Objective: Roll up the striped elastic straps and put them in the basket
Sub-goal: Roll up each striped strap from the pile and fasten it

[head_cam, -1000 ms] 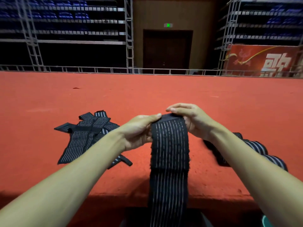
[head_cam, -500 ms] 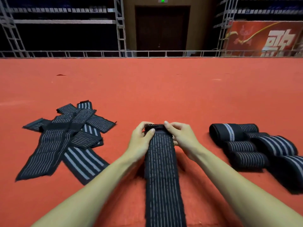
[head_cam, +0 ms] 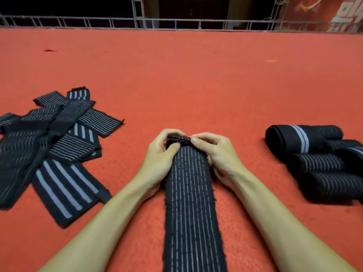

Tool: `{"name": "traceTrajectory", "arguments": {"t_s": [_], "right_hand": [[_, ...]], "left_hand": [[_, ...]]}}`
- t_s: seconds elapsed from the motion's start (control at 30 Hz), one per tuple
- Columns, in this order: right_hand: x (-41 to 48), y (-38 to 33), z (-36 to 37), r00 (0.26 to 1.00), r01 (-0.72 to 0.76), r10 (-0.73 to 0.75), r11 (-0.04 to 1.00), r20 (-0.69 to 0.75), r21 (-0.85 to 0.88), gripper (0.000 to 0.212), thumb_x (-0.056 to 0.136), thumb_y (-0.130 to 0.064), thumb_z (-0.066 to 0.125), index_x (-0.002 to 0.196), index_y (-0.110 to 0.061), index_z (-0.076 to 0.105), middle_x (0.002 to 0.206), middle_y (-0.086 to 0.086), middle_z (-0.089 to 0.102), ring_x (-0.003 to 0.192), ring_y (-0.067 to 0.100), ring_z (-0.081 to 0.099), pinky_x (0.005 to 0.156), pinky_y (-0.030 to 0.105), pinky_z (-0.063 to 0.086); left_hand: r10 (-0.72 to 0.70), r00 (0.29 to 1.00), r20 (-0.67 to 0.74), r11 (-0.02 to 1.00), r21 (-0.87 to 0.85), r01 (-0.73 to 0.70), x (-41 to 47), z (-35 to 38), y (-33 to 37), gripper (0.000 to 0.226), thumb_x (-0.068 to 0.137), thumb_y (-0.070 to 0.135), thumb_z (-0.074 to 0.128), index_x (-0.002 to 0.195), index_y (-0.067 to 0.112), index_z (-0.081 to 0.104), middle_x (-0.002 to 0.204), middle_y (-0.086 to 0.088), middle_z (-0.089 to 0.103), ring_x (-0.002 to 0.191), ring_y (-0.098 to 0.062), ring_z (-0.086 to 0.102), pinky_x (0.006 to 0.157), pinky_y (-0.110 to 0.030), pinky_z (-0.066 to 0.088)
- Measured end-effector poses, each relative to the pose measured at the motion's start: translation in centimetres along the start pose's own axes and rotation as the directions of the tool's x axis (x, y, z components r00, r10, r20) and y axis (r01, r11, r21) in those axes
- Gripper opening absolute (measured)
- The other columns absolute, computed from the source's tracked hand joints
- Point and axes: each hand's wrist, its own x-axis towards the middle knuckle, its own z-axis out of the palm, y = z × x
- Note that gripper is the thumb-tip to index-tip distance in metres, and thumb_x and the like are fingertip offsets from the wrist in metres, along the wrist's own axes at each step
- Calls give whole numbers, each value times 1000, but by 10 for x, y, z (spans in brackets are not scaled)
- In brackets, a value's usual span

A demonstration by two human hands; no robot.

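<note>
A long black strap with thin white stripes lies flat on the red carpet, running from the bottom edge up the middle. Its far end is folded over into a small roll. My left hand pinches the left side of that roll, thumb on top. My right hand pinches the right side, fingers curled over the fold. A pile of flat, unrolled striped straps lies at the left. Several rolled straps sit in a cluster at the right. No basket is in view.
The red carpet stretches far ahead to a metal railing. A red banner hangs at the top right behind it.
The strap was first held up in the air, then laid flat on the carpet. Both hands now curl its far end into a small roll. The view has tilted down and closer.
</note>
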Motion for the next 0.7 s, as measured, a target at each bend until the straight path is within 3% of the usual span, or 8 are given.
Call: {"name": "traceTrajectory", "arguments": {"t_s": [0.13,0.27,0.4,0.47,0.53,0.6,0.7], "right_hand": [[0,1,0,998,55,-55,998,-33,-15,9,85,-3,67,87,-11,71,87,10,71,80,18,64,75,34,51],[2,0,-1,989,142,-146,985,-32,-98,17,83,4,66,84,-12,71,82,5,71,76,11,65,72,26,52],[-1,-3,-1,984,173,-178,978,-30,-117,21,83,8,63,82,-12,71,77,-1,70,72,6,64,69,21,51],[-3,-4,-1,992,125,-126,992,-10,-23,20,84,7,62,83,-12,71,79,1,70,75,12,64,68,24,51],[-5,-7,2,997,73,-76,995,32,70,14,86,2,61,86,-9,70,82,5,68,77,17,63,67,26,52],[-6,-8,4,993,99,-101,995,59,30,9,89,-11,62,88,-8,70,83,7,68,79,18,61,71,28,50],[-8,-8,8,996,88,-87,995,32,-50,24,89,-33,63,77,-12,71,75,6,66,73,18,58,68,31,45]], "left_hand": [[-72,997,24,993,-88,74,-2,-1,-2,17,94,11,54,107,20,61,97,7,62,81,1,56,71,-14,45],[-98,994,44,991,-89,101,-1,-3,-7,17,97,17,49,111,22,57,96,-1,62,78,-7,58,67,-19,48],[-20,999,38,1000,-20,21,-2,-1,-6,19,97,8,47,105,22,57,89,1,62,70,1,58,63,-13,46],[44,998,34,999,21,-44,-2,-1,-4,18,97,5,47,103,19,56,92,2,62,75,3,57,68,-13,45],[90,995,30,994,54,-92,-3,-3,-2,18,96,3,47,102,17,56,94,3,61,81,1,57,73,-14,45],[108,993,54,993,46,-110,-5,-5,1,20,96,0,47,100,18,55,94,4,61,83,1,57,73,-14,45],[127,987,101,990,48,-132,-8,-6,3,25,95,-4,45,98,18,55,94,7,60,84,3,56,75,-13,45]]}}
